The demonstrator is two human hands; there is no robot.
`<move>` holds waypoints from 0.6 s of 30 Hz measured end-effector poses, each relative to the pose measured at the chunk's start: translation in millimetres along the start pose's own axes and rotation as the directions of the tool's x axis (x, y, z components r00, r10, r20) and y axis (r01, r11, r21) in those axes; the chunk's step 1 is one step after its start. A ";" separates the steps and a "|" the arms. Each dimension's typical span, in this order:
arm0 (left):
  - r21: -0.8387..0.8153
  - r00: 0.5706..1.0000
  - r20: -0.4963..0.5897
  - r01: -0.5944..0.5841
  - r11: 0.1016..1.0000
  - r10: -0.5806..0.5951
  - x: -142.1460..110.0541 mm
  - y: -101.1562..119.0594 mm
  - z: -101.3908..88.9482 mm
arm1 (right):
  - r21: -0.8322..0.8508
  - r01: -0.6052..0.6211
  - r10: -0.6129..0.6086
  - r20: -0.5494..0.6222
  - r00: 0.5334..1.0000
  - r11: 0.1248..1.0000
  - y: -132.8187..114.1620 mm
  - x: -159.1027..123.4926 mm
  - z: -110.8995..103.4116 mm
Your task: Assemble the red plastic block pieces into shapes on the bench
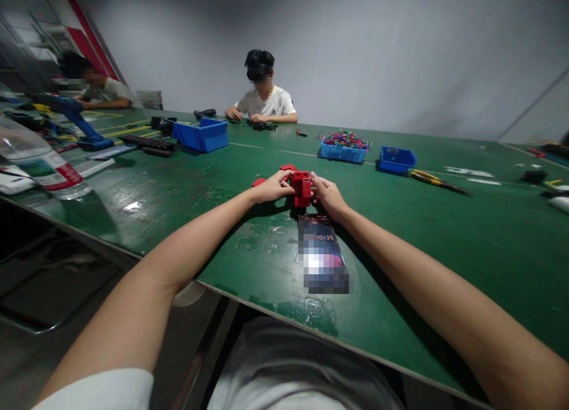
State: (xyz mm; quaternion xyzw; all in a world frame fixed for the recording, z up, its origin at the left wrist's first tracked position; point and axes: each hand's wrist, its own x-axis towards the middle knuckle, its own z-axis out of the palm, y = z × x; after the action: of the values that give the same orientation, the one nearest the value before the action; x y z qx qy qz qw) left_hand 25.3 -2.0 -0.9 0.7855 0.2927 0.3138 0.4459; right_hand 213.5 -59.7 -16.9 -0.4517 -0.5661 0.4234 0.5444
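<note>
Between my two hands is a red blocky plastic part (302,189) with dark holes in its top, held just above the green table. My left hand (279,186) grips it from the left, thumb and fingers pressed on its side. On the other side my right hand (326,194) has its fingers closed against the part's right edge. More red pieces (258,182) lie on the table behind and beside my left hand. Nearer to me, a phone (323,253) lies face up with a lit screen showing digits.
Blue bins (201,135) stand further back; one blue tray (342,154) is heaped with coloured wires, beside a smaller bin (395,160). Yellow-handled pliers (438,182) lie right. At left are a water bottle (44,161) and a blue power drill (82,122). A person (262,96) works opposite.
</note>
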 end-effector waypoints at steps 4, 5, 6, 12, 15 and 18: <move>0.007 1.000 0.001 -0.005 1.000 0.005 0.2 -1.2 0.6 | -0.016 -0.013 0.011 -0.147 0.989 1.000 9.7 6.3 -2.9; 0.011 1.000 -0.002 -0.010 1.000 0.010 0.4 -2.0 0.8 | -0.030 -0.017 0.011 -0.177 0.984 0.999 11.8 7.8 -4.3; 0.015 1.000 -0.005 -0.014 1.000 0.014 0.8 -2.9 0.8 | -0.048 -0.022 0.011 -0.210 0.978 0.999 13.7 9.1 -5.8; -0.014 0.999 -0.052 -0.002 1.000 0.001 4.9 -13.4 -1.9 | -0.085 -0.040 0.007 -0.359 0.933 0.996 20.1 13.2 -10.8; -0.080 0.997 -0.076 -0.016 0.997 0.010 6.5 -18.5 -3.0 | -0.048 -0.056 0.036 -0.343 0.939 0.997 21.2 14.6 -10.5; -0.127 0.998 -0.069 -0.023 0.992 0.014 6.8 -20.3 -3.0 | -0.026 -0.026 0.017 -0.300 0.954 0.999 22.2 16.2 -9.9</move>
State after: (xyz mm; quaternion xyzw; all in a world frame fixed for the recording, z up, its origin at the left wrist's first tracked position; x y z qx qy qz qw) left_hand 23.6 13.3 -16.1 0.7469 0.2797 0.3626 0.4821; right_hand 224.5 -39.0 -34.2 -0.5249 -0.4783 0.3476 0.6123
